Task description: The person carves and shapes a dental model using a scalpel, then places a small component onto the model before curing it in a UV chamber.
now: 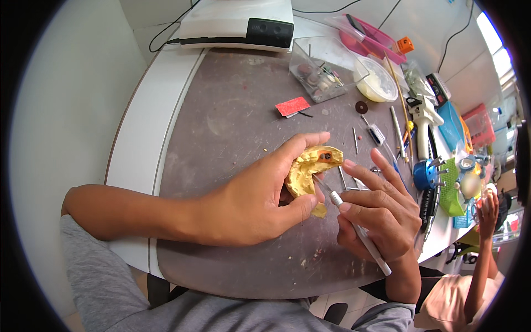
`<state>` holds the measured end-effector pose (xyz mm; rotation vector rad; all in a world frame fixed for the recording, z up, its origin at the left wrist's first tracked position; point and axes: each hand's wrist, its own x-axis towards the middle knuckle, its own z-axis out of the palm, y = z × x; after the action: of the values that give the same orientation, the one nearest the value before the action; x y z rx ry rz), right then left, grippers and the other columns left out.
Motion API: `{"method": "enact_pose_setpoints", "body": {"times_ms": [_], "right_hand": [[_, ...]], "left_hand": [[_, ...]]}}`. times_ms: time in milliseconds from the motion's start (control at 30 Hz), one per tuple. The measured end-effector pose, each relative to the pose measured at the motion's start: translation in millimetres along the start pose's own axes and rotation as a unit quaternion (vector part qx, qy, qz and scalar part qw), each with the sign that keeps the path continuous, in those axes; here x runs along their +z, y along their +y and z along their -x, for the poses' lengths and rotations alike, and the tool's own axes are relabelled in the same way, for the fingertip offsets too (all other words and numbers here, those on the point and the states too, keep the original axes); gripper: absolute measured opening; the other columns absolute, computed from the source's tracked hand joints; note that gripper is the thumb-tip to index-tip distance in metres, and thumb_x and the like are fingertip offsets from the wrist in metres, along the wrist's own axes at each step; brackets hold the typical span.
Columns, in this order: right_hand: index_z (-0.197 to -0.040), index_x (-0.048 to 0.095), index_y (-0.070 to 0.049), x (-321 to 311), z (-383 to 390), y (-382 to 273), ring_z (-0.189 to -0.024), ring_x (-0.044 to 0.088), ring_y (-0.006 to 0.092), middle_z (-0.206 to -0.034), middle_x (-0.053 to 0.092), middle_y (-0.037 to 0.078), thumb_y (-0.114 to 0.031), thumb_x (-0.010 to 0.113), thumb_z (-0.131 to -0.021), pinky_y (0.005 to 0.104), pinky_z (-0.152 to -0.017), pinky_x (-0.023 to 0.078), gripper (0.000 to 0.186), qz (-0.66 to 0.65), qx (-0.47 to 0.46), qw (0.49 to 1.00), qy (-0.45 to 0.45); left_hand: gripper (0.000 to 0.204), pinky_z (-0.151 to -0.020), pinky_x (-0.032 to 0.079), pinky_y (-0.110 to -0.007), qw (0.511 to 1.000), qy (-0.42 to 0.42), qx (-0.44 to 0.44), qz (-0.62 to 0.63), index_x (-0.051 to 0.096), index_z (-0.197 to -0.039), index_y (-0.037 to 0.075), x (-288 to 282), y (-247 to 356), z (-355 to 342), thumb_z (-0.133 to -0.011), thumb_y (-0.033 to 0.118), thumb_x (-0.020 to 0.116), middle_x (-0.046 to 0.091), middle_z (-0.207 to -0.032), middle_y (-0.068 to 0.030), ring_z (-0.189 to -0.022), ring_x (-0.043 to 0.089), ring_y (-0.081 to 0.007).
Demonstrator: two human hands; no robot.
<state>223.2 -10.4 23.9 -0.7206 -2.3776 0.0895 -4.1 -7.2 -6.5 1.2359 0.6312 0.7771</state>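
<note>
My left hand (249,205) grips a yellow dental cast (300,176) from the left, with fingers and thumb wrapped round its edge. Near the cast's upper right end is a reddish patch holding small dark metallic round parts. Held like a pen in my right hand (381,213) is a craft knife (366,240) with a pale handle and a knurled collar. Its thin tip points up and left at the inner curve of the cast; whether it touches, I cannot tell. A small yellow piece (319,210) shows just below my left thumb.
A white machine (238,25) stands at the back. To the right are a clear box (318,77) of small tools, a round tub (376,80), a pink tray (373,44) and a blue pronged device (426,176). A red card (292,107) lies mid-table. Another person (470,282) sits at right.
</note>
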Motion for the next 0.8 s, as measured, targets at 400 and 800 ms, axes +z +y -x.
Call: {"method": "enact_pose_setpoints", "body": {"times_ms": [400, 800], "right_hand": [[-0.090, 0.070, -0.010, -1.4, 1.7, -1.2, -0.113, 0.070, 0.0288, -0.090, 0.074, 0.003, -0.006, 0.079, -0.071, 0.0575, -0.112, 0.043, 0.021, 0.036, -0.011, 0.999, -0.023], [-0.094, 0.068, -0.015, -5.5, -0.1, -8.2, -0.112, 0.070, 0.0295, -0.090, 0.075, 0.002, 0.000, 0.078, -0.072, 0.0596, -0.112, 0.041, 0.029, 0.042, 0.024, 0.997, -0.059]], "left_hand": [[0.062, -0.105, 0.050, -0.030, 0.999, 0.010, -0.014, 0.042, 0.031, -0.152, 0.004, -0.5, 5.1, -3.1, -0.097, -0.001, 0.061, 0.049, -0.136, -0.0063, -0.124, 0.053, -0.0131], [0.057, -0.095, 0.053, -0.027, 1.000, 0.014, -0.012, -0.022, 0.038, -0.150, 0.001, -2.4, 7.5, -3.7, -0.097, 0.001, 0.059, 0.056, -0.132, -0.0072, -0.113, 0.057, -0.0091]]}}
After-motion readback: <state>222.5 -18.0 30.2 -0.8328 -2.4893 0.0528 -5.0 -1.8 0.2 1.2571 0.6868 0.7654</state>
